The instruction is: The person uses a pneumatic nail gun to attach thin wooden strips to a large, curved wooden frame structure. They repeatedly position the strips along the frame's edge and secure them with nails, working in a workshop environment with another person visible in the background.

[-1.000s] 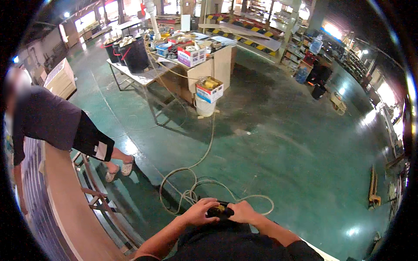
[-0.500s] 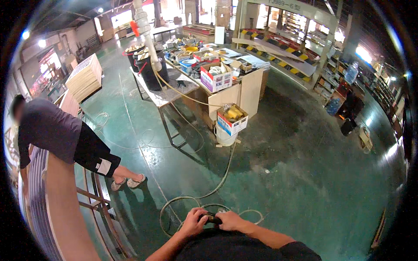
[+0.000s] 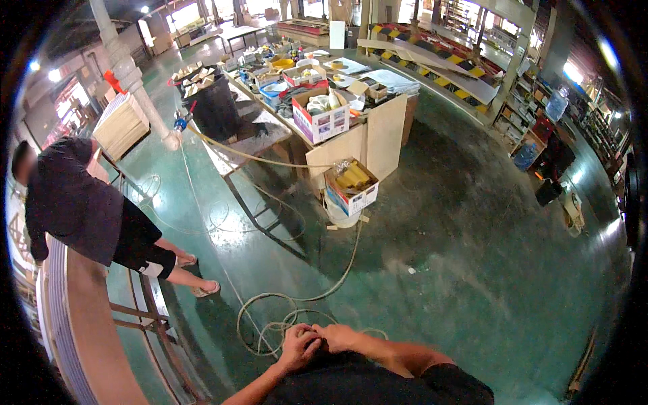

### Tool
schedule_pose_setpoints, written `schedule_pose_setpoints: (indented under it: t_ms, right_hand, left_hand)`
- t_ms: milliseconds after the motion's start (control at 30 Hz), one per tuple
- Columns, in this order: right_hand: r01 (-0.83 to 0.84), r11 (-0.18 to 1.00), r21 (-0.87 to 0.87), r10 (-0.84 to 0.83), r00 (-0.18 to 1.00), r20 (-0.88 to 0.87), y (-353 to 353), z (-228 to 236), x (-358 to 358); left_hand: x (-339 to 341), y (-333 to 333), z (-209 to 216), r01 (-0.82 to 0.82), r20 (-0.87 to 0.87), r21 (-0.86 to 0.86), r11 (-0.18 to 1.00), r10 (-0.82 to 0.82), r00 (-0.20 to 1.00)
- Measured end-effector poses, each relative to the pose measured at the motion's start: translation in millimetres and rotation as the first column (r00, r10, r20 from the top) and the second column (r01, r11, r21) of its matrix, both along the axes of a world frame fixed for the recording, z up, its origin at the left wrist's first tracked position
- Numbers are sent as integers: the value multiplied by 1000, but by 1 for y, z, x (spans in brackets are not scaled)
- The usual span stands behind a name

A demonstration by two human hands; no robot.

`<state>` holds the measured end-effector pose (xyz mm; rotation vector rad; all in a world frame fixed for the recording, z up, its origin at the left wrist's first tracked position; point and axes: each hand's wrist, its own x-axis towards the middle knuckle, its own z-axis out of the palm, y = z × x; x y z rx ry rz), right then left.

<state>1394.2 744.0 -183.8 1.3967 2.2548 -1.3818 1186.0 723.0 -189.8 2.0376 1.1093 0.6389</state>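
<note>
At the front of my dark shirt, my left hand [image 3: 299,347] and my right hand [image 3: 337,337] are pressed together, with fingers curled inward. A small dark thing seems to sit between them, mostly hidden by the fingers, so I cannot make out its kind. Just beyond the hands, a pale hose [image 3: 297,298] lies in loose loops on the green floor. It runs away toward a white bucket [image 3: 343,216], on which a cardboard box [image 3: 361,197] with yellow items rests.
At the left, a person [image 3: 81,196] in dark clothes leans over stacked boards [image 3: 88,317] on a metal rack. Ahead stands a workbench crowded with boxes [image 3: 324,123], beside a table [image 3: 270,143] bearing a black bin [image 3: 214,108]. Striped machinery [image 3: 432,57] stands behind.
My hands have drawn closer together, and the dark thing between them is now more covered. The view has shifted slightly. The person at the left has shifted stance.
</note>
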Motion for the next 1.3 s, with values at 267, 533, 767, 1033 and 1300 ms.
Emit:
schedule_pose_setpoints:
  t_ms: [267, 533, 767, 1033, 1300]
  right_hand:
    - [102, 987, 122, -99, 995, -31, 38, -10, -17]
    - [181, 955, 233, -123, 962, -243, 110, -2, -83]
    - [51, 798, 600, 172, 936, -307, 212, 27, -193]
    - [-154, 875, 460, 236, 964, -125, 325, 100, -342]
    - [-435, 821, 369, 555, 759, -341, 419, 67, -527]
  left_hand:
    - [-7, 49, 13, -35, 19, 68, 997, 33, 999]
    - [-69, 127, 27, -79, 151, 190, 979, 51, 987]
    - [-184, 223, -18, -86, 254, 100, 991, 58, 965]
    - [-317, 272, 10, -406, 278, 98, 909, 367, 888]
    - [-458, 295, 55, -733, 324, 251, 632, 659, 679]
